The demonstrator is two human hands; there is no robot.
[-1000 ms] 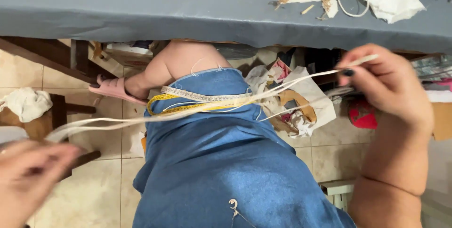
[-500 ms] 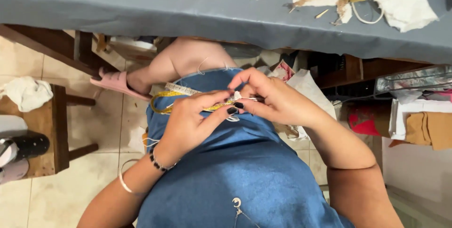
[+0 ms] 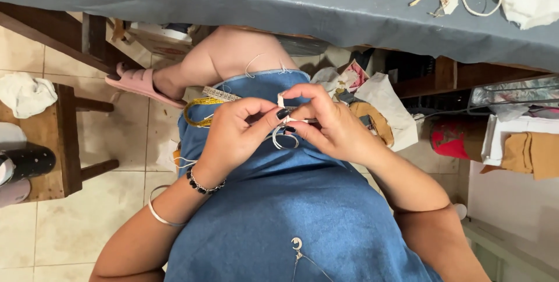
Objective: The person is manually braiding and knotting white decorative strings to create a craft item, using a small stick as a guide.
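i am pinching one thin white cord [image 3: 283,136] between both hands over my lap: my left hand [image 3: 236,136] and right hand [image 3: 335,128] are meeting fingertip to fingertip, both clamped on it. the cord is looping down just below my fingertips, equally near both. one yellow measuring tape [image 3: 201,107] is lying left of my left hand.

Two hands [image 3: 241,136] [image 3: 335,128], two bracelets [image 3: 204,184] [image 3: 160,215], one tape measure [image 3: 201,107], one pink slipper [image 3: 140,84]
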